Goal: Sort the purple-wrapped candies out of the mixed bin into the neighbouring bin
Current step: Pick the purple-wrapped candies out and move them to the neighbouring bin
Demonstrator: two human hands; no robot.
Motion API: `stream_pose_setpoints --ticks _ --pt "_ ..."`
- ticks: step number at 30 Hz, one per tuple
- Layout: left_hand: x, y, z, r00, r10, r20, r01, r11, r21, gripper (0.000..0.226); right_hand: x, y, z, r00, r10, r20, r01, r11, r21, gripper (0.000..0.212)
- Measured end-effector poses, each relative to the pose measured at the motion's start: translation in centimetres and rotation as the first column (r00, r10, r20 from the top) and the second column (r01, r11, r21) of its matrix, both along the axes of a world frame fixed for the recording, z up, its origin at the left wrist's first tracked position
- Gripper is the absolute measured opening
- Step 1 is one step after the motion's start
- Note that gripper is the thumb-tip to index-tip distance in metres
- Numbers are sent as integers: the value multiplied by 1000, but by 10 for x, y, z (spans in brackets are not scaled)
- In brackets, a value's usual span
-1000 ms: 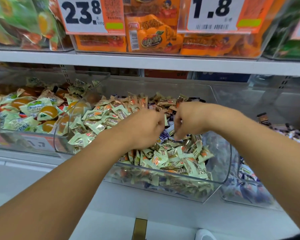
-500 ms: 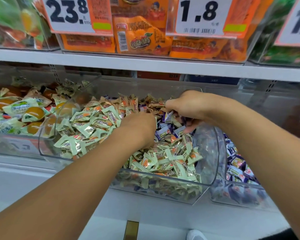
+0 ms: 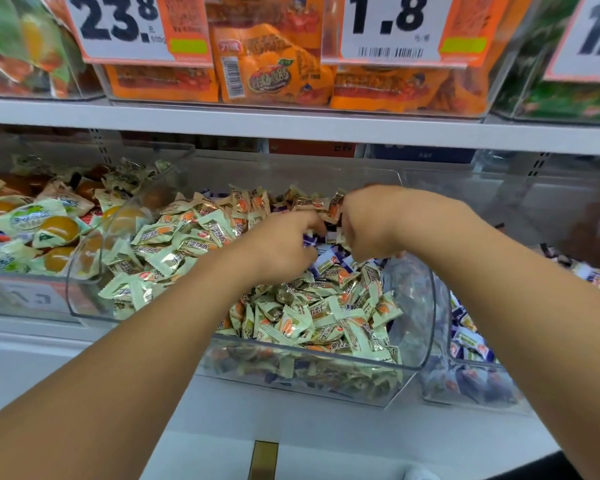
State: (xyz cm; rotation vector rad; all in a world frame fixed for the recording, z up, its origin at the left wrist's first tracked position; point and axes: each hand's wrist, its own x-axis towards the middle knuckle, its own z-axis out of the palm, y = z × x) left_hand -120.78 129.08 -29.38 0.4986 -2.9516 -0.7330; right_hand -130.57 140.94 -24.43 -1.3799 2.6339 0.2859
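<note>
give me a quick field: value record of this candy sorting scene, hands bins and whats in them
setting: shop shelf with clear bins
mixed bin: mostly pale green-wrapped candies, purple-wrapped candies showing near the hands
neighbouring bin: on the right, holds purple-wrapped candies
left bin: larger pale packets with orange sweets
left hand: in the mixed bin, fingers curled on a purple wrapper
right hand: in the mixed bin, fingers curled down among candies; what it holds is hidden
above: orange snack packs, price tags 23.8 and 1.8
</note>
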Motion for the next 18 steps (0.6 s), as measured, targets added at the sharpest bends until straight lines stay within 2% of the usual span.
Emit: stream_pose_setpoints --ticks 2,3,6,9,12,14,16,18 --pt "-5 6 -6 995 -42 89 59 978 -199 29 1 -2 -11 998 55 -19 -53 992 113 3" --pt "-8 8 -8 993 -34 112 64 958 -279 35 0 -3 -16 997 69 -26 -65 986 153 5" --pt "-16 10 -10 996 2 93 28 947 -319 42 -5 -3 -21 995 88 -48 -81 988 134 12" --pt "-19 3 -8 998 -14 64 26 979 -202 35 -12 5 -9 994 97 38 -96 994 -43 15" --pt "-15 -2 2 999 -37 7 37 999 30 20 -11 26 5 970 184 158 -144 962 -234 15" --pt "-9 -1 12 996 -72 -44 80 976 202 17 -4 49 14 933 259 250 -143 904 -403 13" --pt "-1 8 24 989 -121 -80 140 941 310 18 1 78 23 832 312 459 6 822 -569 11" --pt "1 26 38 976 -172 -132 210 904 374 19 -2 110 30 679 321 660 253 742 -621 13"
